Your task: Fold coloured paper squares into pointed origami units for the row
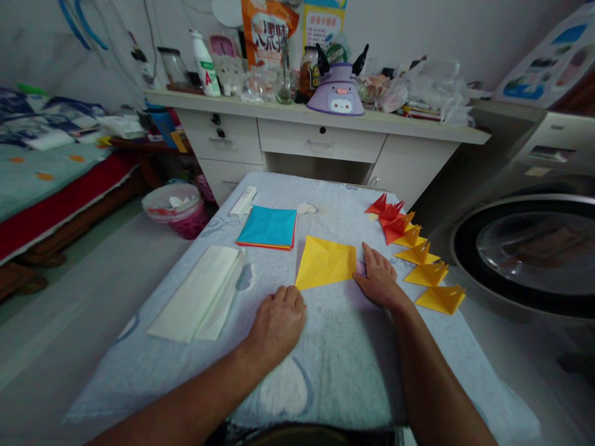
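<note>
Centrally placed on a desk (344, 365), one yellow paper sheet (326, 261) lies flat between two bare hands, its thin surface lined with creases, its four-cornered outline skewed. Its longer diagonal runs from about eight o'clock to two, the sharpest corner pointing toward eight. At that corner rests the left hand (280, 319), fingers curled; whether its grip pinches the paper cannot be told, as the fingertips are hidden. Between three and four o'clock from the sheet, the right hand (382, 282) lies with its grip spread, thumb well apart from the fingers and nothing held, the thumb tip at the sheet's near right corner. At ten o'clock sits one neat stack of square papers (268, 226), blue on top, red and yellow edges showing beneath. Farther along that line is one slim, white, oblong box (243, 201). Between eight and nine o'clock lies one pale folded length of material (198, 294), paper or cloth. From between one and two o'clock round to nearly four, sharp-peaked folded paper shapes (426, 273) form a row: four yellow and, at the far end, what appear to be three red, crowded together. A soft, pale-blue cloth (153, 371) with white heart-shaped patches covers the desk.
</note>
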`<act>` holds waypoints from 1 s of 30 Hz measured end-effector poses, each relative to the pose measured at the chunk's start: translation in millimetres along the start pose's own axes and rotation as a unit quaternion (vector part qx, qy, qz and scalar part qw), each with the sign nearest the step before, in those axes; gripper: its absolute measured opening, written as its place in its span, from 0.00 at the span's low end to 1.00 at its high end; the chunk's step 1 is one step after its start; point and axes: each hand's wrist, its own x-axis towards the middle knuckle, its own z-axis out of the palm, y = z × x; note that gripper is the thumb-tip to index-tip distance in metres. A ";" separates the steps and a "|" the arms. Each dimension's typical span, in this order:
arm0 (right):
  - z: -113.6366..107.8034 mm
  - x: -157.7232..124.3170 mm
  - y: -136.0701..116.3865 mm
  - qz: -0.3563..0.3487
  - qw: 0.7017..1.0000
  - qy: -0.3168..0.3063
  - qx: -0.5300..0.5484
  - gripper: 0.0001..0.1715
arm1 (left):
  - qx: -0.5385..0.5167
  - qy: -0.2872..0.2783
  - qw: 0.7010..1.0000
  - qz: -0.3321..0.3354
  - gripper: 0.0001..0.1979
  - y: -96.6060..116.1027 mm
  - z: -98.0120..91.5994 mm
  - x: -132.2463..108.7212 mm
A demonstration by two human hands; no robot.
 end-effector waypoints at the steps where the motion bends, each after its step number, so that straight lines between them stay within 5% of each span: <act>1: -0.3 0.2 0.5 0.002 1.000 -0.001 0.004 0.44 | -0.005 -0.006 1.000 -0.001 0.09 -0.8 -1.5 0.1; 11: -6.3 4.3 0.5 -0.038 0.984 0.105 0.142 0.27 | -0.094 -0.040 0.995 -0.015 0.10 -24.4 -35.7 30.2; 15: -8.6 2.5 -4.5 -0.087 0.972 0.111 0.186 0.22 | -0.194 0.047 0.979 -0.043 0.12 -33.7 -21.2 50.9; 21: -4.8 2.9 -5.0 -0.101 0.959 0.110 0.239 0.19 | -0.285 0.106 0.952 -0.034 0.15 -38.3 12.0 61.3; 26: -3.2 4.3 1.0 -0.059 0.956 0.113 0.264 0.10 | -0.278 0.114 0.954 -0.024 0.16 -36.8 15.2 61.8; 30: -4.4 2.8 -0.1 -0.101 0.954 0.100 0.263 0.11 | -0.290 0.113 0.950 -0.027 0.16 -36.5 17.1 63.0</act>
